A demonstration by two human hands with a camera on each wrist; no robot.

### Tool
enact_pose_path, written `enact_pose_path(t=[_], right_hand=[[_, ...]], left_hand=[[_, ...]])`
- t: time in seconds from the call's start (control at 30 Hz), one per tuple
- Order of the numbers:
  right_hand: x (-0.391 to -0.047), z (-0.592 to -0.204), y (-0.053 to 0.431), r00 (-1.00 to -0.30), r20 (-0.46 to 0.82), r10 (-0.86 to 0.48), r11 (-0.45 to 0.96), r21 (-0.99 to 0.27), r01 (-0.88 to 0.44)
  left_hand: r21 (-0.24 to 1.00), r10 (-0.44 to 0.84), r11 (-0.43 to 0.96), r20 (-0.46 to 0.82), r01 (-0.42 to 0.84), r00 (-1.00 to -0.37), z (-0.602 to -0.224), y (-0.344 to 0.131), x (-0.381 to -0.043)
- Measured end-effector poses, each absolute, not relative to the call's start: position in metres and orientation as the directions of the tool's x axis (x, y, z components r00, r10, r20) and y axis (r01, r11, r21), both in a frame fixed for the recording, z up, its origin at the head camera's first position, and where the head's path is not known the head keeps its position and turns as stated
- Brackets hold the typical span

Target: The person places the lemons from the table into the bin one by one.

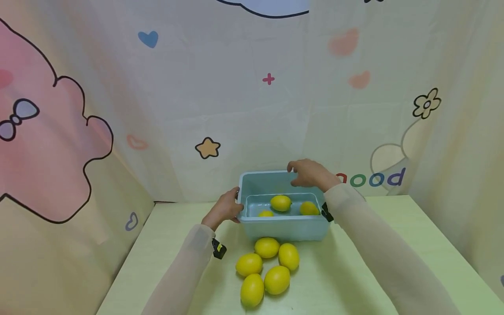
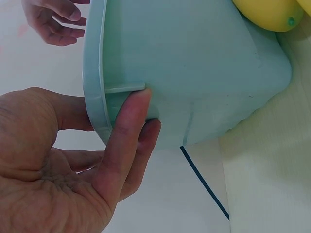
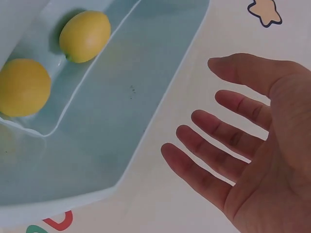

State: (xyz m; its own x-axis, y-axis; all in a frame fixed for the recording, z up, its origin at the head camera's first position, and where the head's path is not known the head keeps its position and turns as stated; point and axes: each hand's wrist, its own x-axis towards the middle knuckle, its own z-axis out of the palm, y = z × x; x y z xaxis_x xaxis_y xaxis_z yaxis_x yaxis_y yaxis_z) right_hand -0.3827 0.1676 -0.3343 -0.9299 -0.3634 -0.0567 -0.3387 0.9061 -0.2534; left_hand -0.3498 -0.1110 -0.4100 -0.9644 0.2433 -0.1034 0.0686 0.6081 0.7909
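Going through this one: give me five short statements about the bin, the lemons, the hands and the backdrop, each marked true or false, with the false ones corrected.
1. The left hand grips the left end of the light blue bin. True.
2. Three lemons show inside the bin. True.
3. The right hand is holding a lemon. False: it holds nothing, its fingers apart.
4. The lemons on the table lie behind the bin. False: those five lemons lie in front of it, on the person's side.
5. An orange star is printed on the backdrop. True.
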Motion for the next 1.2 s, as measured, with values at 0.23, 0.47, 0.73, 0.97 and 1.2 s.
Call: enact_pose_path(t=[0.23, 0.47, 0.73, 0.97, 1.2], right_hand=[[-0.37, -0.335, 0.166, -0.927, 0.011, -0.374, 0.903, -0.224, -0.367], [-0.352, -0.337, 0.164, -0.914, 0.074, -0.399, 0.889, -0.215, -0.405], [-0.331, -0.337, 0.16, -0.887, 0.149, -0.437, 0.864, -0.203, -0.46], [-0.312, -0.339, 0.158, -0.846, 0.201, -0.494, 0.836, -0.158, -0.526], [-0.3, -0.341, 0.156, -0.837, 0.212, -0.504, 0.831, -0.145, -0.537]], left_hand=[[0.788, 0.243, 0.611, -0.098, 0.074, -0.965, -0.413, -0.111, -0.349], [0.791, 0.24, 0.607, -0.097, 0.072, -0.966, -0.413, -0.11, -0.348], [0.792, 0.237, 0.606, -0.093, 0.072, -0.967, -0.414, -0.11, -0.35], [0.776, 0.247, 0.623, -0.07, 0.103, -0.966, -0.415, -0.11, -0.352], [0.753, 0.26, 0.645, -0.053, 0.132, -0.964, -0.411, -0.111, -0.352]])
